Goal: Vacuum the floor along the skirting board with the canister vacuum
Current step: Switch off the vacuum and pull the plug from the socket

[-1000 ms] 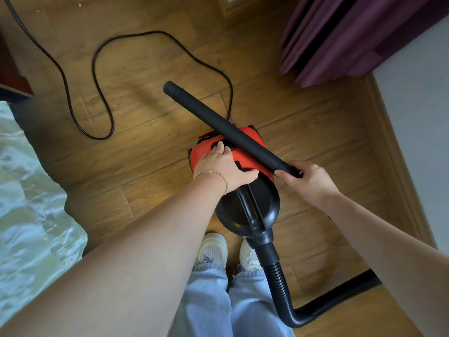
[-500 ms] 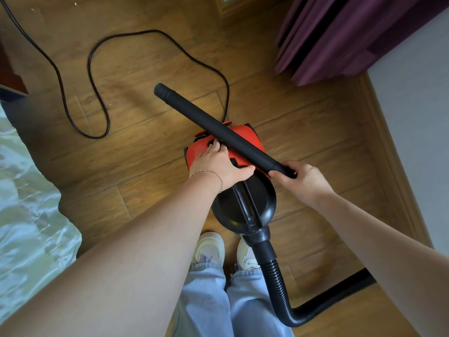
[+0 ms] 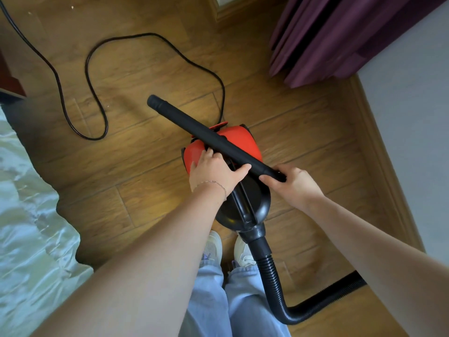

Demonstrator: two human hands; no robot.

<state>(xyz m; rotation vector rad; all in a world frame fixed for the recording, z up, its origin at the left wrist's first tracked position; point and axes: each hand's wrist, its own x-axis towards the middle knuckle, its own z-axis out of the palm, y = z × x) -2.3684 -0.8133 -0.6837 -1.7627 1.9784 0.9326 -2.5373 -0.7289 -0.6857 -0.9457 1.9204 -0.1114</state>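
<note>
A red and black canister vacuum (image 3: 245,142) sits on the wooden floor just ahead of my feet. My left hand (image 3: 213,170) rests on its top, fingers wrapped around the black carry handle. My right hand (image 3: 295,183) grips the near end of a black rigid wand (image 3: 206,133), which lies diagonally across the canister with its open tip pointing up-left. A ribbed black hose (image 3: 274,283) leaves the canister's near end and curves off to the right. The wooden skirting board (image 3: 379,152) runs along the grey wall on the right.
The black power cord (image 3: 94,100) loops over the floor at upper left. Purple curtains (image 3: 340,37) hang at the upper right corner. A pale satin bedspread (image 3: 26,215) fills the left edge. My white shoes (image 3: 215,244) stand just behind the canister.
The canister and wand have shifted slightly away from the skirting board in view. My left hand's fingers have curled further around the handle. My right hand keeps its hold on the wand.
</note>
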